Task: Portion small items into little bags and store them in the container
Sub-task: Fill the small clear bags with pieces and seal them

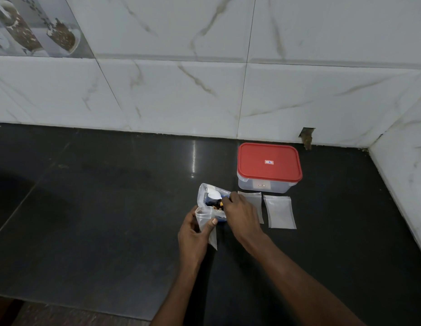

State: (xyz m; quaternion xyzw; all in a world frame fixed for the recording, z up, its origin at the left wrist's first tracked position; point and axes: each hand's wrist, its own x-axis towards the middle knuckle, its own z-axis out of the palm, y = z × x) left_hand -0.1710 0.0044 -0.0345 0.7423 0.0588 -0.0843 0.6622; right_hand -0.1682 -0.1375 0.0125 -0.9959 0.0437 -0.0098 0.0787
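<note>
A clear plastic container (263, 185) with a closed red lid (269, 162) stands on the dark counter near the back wall. In front of it and to the left lies a larger clear bag (210, 196) holding small blue, white and yellow items. My right hand (240, 214) reaches into that bag's opening, its fingertips hidden among the items. My left hand (195, 231) pinches a small empty clear bag (206, 222), mouth up, right beside the larger bag. Two more small empty bags lie flat on the counter: one (253, 201) partly under my right hand, one (280, 211) further right.
The black polished counter (99, 208) runs left and forward to its front edge at the bottom left. White marble-look wall tiles close it off at the back and at the right. A chipped hole (307, 136) shows in the back wall behind the container.
</note>
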